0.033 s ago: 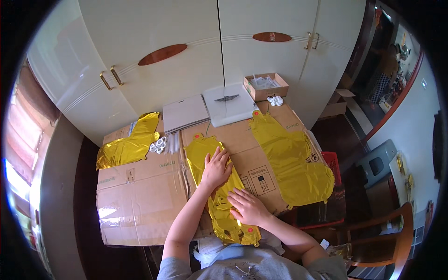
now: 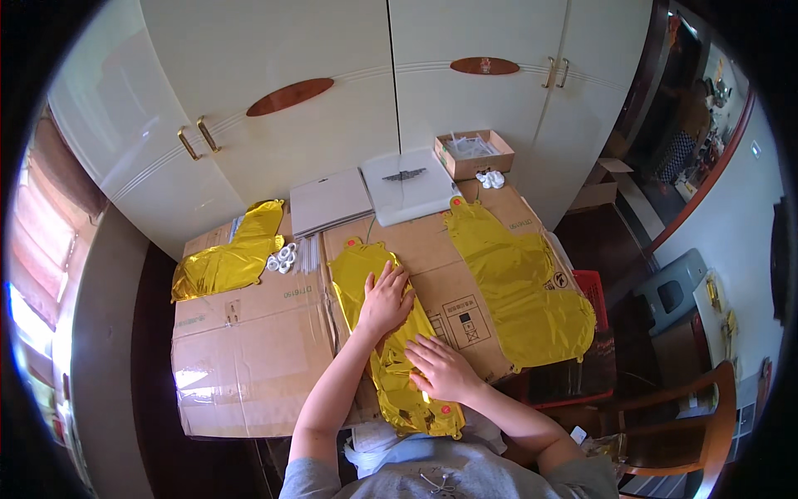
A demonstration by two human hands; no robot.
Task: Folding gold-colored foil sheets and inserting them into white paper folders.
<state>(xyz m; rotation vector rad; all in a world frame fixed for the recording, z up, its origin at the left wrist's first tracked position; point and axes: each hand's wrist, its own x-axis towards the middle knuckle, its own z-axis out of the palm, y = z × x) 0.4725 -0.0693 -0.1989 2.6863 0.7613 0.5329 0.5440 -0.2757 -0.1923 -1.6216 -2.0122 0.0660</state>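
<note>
While brown cardboard [image 2: 249, 337] spreads widest, a long gold foil piece [image 2: 394, 353] lies across its near middle.
Left hand [image 2: 386, 304] lies flat on the foil, fingers slightly apart; right hand [image 2: 445, 371] rests nearer, fingers close together, neither visibly gripping. Nothing has visibly changed, so the work stands at the same point.

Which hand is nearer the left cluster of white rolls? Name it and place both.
Left. The left hand lies on the middle gold foil, to the right of the white rolls; the right hand rests on that foil too, farther right and closer to the body.
</note>
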